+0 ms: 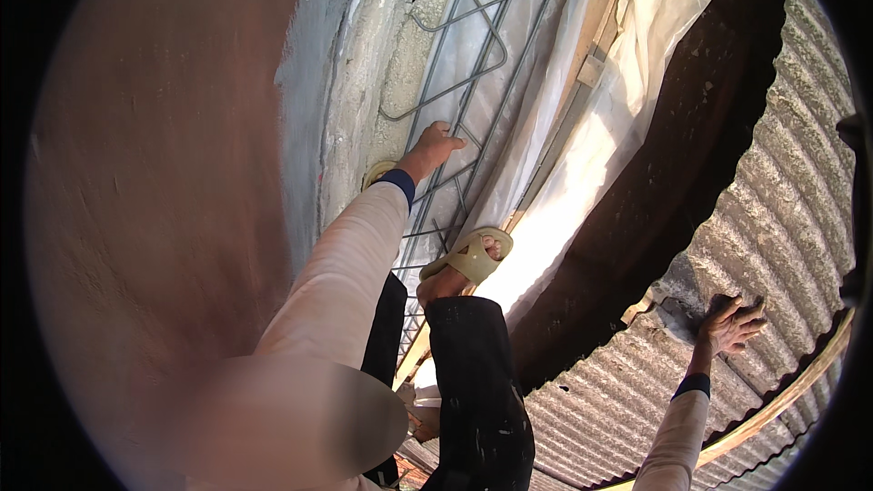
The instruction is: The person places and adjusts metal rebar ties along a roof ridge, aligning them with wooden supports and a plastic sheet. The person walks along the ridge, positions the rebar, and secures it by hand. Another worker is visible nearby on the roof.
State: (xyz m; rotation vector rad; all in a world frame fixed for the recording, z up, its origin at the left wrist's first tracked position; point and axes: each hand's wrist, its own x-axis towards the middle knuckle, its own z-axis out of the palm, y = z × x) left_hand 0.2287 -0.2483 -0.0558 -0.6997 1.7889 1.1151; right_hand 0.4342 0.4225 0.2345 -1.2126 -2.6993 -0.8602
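Note:
My left hand point(435, 149) reaches forward and is closed on a thin steel bar of the rebar cage point(473, 82), beside the rough concrete edge point(400, 82). Long bars and bent cross ties make up this cage, with plastic sheeting behind it. My right hand point(732, 327) rests with fingers spread on the grey corrugated roofing sheet point(764, 209), out to the right. It holds nothing. Under the right palm's near side lies a grey patch point(677, 314) on the sheet. My sandalled foot point(473, 259) stands by the cage.
A reddish-brown wall point(164, 127) with a grey band rises on the left. Pale plastic sheeting point(627, 109) hangs over a wooden board point(596, 18). Between the sheeting and the roofing runs a dark gap point(673, 191). A wooden strip point(773, 405) crosses the roof at lower right.

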